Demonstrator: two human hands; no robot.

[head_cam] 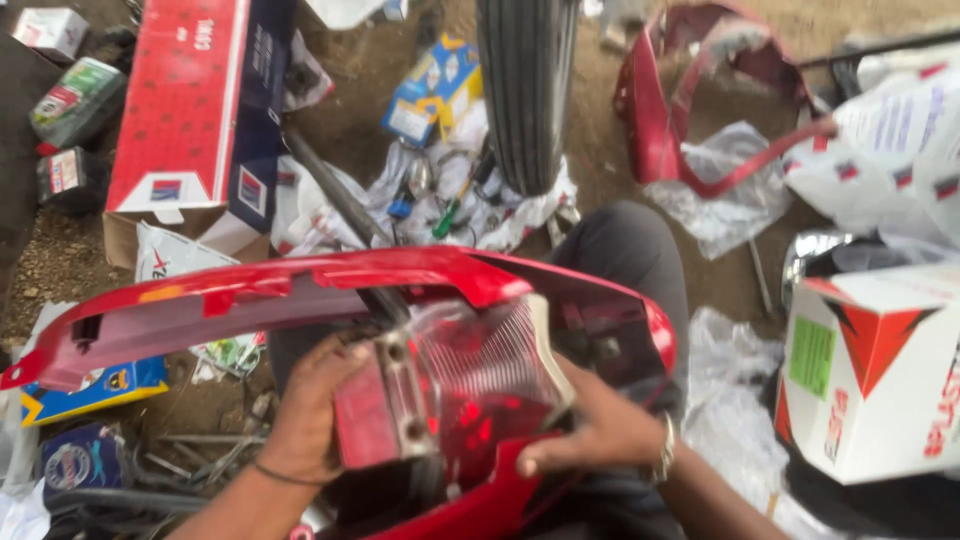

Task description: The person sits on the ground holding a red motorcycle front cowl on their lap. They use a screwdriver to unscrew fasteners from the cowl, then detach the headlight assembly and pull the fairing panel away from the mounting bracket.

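Tail lamp unit sits in the mouth of the red rear cowl, which lies across my lap. My left hand grips the lamp's left edge by the red bracket with its two screw bosses; my right hand cups the lamp's right side, fingers curled under the lens, a wrist bracelet showing. Both hands are closed on the lamp, neither free. As I judge it, the lamp wants to go squarely into the cowl opening: keep the clear ribbed lens facing out, hold the bracket level so the bosses meet their mounts, press evenly from both sides, and avoid twisting the thin plastic lip of the cowl. The picture is blurred, so I cannot tell whether the lamp is fully seated. Beyond the cowl, on bare dirt ground, stands a tyre upright, with a green-handled screwdriver and crumpled plastic wrapping just this side of it. Left of the tyre lies a long red and blue carton; right of the tyre, another red body panel. Right of the cowl sits a white carton with red and green marks. Small parts boxes lie scattered left of the cowl. Outdoor workshop floor, daylight.
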